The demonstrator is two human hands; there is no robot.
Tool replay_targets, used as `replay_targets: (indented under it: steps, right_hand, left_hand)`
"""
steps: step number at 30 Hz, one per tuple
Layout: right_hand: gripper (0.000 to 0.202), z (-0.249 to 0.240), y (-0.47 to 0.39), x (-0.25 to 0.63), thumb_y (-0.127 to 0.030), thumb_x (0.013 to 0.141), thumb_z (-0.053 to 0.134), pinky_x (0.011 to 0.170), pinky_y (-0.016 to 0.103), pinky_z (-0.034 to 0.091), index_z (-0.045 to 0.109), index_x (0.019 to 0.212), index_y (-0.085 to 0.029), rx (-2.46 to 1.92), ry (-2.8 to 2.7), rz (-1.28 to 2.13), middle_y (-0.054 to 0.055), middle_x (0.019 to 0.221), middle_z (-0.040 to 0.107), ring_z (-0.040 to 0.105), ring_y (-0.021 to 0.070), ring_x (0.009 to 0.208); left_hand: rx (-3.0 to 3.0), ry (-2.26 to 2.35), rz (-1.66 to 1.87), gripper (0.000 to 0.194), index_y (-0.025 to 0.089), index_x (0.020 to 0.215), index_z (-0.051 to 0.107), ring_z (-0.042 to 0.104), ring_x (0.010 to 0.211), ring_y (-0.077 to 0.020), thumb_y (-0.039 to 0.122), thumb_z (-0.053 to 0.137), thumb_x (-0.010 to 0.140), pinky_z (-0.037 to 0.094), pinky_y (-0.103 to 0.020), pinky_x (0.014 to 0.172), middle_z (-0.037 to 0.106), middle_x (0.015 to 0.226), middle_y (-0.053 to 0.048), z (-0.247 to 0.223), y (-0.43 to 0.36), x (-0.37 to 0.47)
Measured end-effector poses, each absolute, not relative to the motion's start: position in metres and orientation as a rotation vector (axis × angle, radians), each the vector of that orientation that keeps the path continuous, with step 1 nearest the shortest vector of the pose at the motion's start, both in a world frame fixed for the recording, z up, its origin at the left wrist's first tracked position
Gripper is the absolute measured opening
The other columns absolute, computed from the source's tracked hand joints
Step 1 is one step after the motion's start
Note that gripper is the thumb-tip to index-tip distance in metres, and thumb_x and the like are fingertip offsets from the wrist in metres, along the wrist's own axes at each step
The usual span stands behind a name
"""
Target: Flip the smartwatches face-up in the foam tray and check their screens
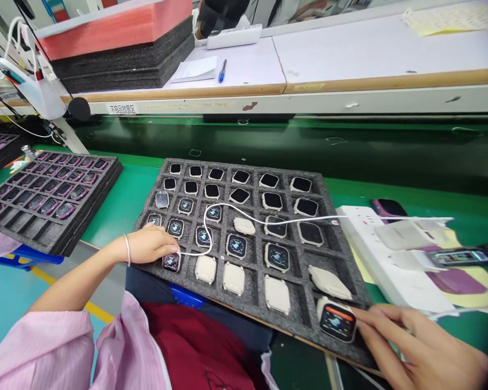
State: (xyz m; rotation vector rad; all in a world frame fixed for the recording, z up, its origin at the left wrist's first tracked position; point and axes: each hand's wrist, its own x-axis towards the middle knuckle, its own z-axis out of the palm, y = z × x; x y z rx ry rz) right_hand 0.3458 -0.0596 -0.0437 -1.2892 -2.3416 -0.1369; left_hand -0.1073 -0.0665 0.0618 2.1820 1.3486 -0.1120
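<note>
A dark grey foam tray (244,260) holds rows of smartwatch bodies without straps; some show black screens, some lit dials, some pale backs. At its front left corner my left hand (148,244) is closed with thumb and fingers at the end of a white cable (264,222), beside a lit smartwatch (171,262). The cable loops across the tray from the right. With thumb and fingertips, my right hand (418,344) grips the edge of another smartwatch (337,322) at the front right corner. Its screen is lit with an orange band.
A white power strip (390,260) lies right of the tray, near a purple-cased watch (389,208) and a strapped device (459,257). Stacked foam trays of purple watches (65,189) stand left. Behind, a shelf (350,54) carries black foam (126,67) and a blue pen (223,71).
</note>
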Motion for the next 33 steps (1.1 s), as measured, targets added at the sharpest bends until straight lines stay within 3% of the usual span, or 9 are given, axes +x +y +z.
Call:
replay_targets:
  steps: [9, 14, 17, 22, 26, 29, 33]
  right_hand:
    - [0.021, -0.025, -0.063, 0.334, -0.030, 0.091, 0.050, 0.049, 0.031, 0.036, 0.069, 0.081, -0.028, -1.279, -2.376, -0.126, 0.008, 0.075, 0.063, 0.060, 0.0210, 0.056]
    - [0.039, -0.012, -0.067, 0.319, -0.035, 0.100, 0.035, 0.053, 0.032, 0.033, 0.065, 0.078, -0.023, -1.235, -2.402, -0.261, 0.007, 0.074, 0.059, 0.057, 0.0204, 0.060]
    - [0.045, -0.005, -0.070, 0.313, -0.034, 0.104, 0.031, 0.057, 0.032, 0.032, 0.065, 0.078, -0.021, -1.259, -2.388, -0.325, 0.006, 0.075, 0.060, 0.058, 0.0194, 0.063]
    - [0.042, 0.002, -0.073, 0.306, -0.027, 0.104, 0.035, 0.066, 0.035, 0.029, 0.066, 0.077, -0.020, -1.306, -2.362, -0.380, 0.006, 0.077, 0.064, 0.059, 0.0192, 0.067]
    - [0.042, 0.006, -0.078, 0.300, -0.027, 0.105, 0.037, 0.066, 0.036, 0.027, 0.068, 0.078, -0.020, -1.430, -2.241, -0.408, 0.005, 0.075, 0.063, 0.059, 0.0197, 0.067]
    - [0.037, 0.015, -0.089, 0.298, -0.027, 0.105, 0.039, 0.068, 0.037, 0.027, 0.067, 0.083, -0.020, -1.590, -2.146, -0.442, 0.007, 0.081, 0.067, 0.062, 0.0222, 0.072]
    - [0.016, 0.029, -0.104, 0.290, -0.026, 0.103, 0.050, 0.076, 0.039, 0.033, 0.064, 0.098, -0.021, -1.555, -2.094, -0.300, 0.007, 0.090, 0.072, 0.066, 0.0233, 0.081]
  left_hand:
    - [2.106, 1.415, -0.023, 0.020, 0.022, 0.096, 0.070, 0.064, 0.090, -0.0190, 0.030, 0.052, 0.098, 0.035, -0.034, 0.088, 0.076, 0.095, -0.001, 0.065, -0.068, -0.110]
    - [2.085, 1.690, 0.464, 0.015, 0.022, 0.086, 0.070, 0.062, 0.097, -0.0205, 0.034, 0.065, 0.092, 0.033, -0.037, 0.086, 0.073, 0.096, -0.002, 0.066, -0.081, -0.080]
    - [2.098, 1.570, 0.392, 0.011, 0.024, 0.083, 0.071, 0.061, 0.089, -0.0180, 0.032, 0.069, 0.090, 0.030, -0.039, 0.085, 0.073, 0.088, 0.001, 0.055, -0.093, -0.048]
    - [2.486, 1.553, 0.174, 0.007, 0.023, 0.087, 0.067, 0.056, 0.085, -0.0204, 0.028, 0.072, 0.088, 0.029, -0.040, 0.080, 0.071, 0.086, 0.001, 0.042, -0.097, -0.023]
    - [2.926, 1.487, 0.038, 0.014, 0.020, 0.091, 0.063, 0.056, 0.086, -0.0239, 0.031, 0.072, 0.088, 0.032, -0.042, 0.085, 0.068, 0.086, -0.002, 0.046, -0.092, -0.022]
    - [3.024, 1.408, 0.067, 0.011, 0.019, 0.088, 0.062, 0.057, 0.083, -0.0235, 0.029, 0.066, 0.091, 0.035, -0.041, 0.087, 0.068, 0.081, -0.002, 0.051, -0.089, -0.026]
    - [2.781, 1.417, 0.274, 0.015, 0.020, 0.093, 0.065, 0.058, 0.082, -0.0219, 0.031, 0.055, 0.095, 0.037, -0.039, 0.086, 0.070, 0.081, -0.003, 0.055, -0.080, -0.045]
